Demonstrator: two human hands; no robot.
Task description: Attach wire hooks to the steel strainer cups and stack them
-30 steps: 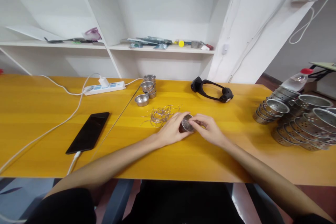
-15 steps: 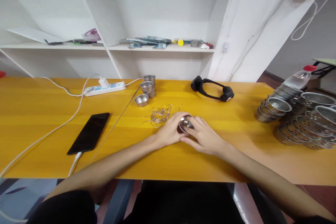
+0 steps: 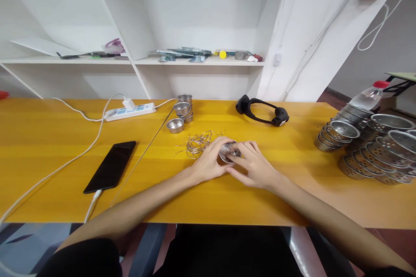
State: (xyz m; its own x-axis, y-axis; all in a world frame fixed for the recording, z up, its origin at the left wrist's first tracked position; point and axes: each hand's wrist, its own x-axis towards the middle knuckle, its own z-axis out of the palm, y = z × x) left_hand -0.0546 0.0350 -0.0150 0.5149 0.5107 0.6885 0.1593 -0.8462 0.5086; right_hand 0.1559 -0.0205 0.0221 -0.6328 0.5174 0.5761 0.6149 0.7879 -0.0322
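Observation:
My left hand (image 3: 209, 162) is curled round the left side of a small shiny metal cup (image 3: 224, 152), just above the table. From the right, my right hand (image 3: 255, 165) is on the same cup, its thumb low on the near side and its fingers reaching over the rim into the opening. Those fingertips are slightly blurred, and whether they pinch anything inside is hidden. A loose heap of thin bent metal wires (image 3: 198, 143) lies just beyond my left hand. Behind the heap are a shallow metal cup (image 3: 175, 125) and a short stack of small perforated cups (image 3: 186, 110).
Stacks of larger perforated metal cups (image 3: 373, 160) stand at the right, with a red-capped plastic bottle (image 3: 368, 96) behind. A black headset-like band (image 3: 261, 114) lies at the back. On the left are a phone (image 3: 110, 166) with its cable and a power strip (image 3: 131, 112).
The cup has turned slightly in my hands, showing more of its opening. My right fingers have shifted at the rim, the thumb a little to the right. My left hand stays round the cup.

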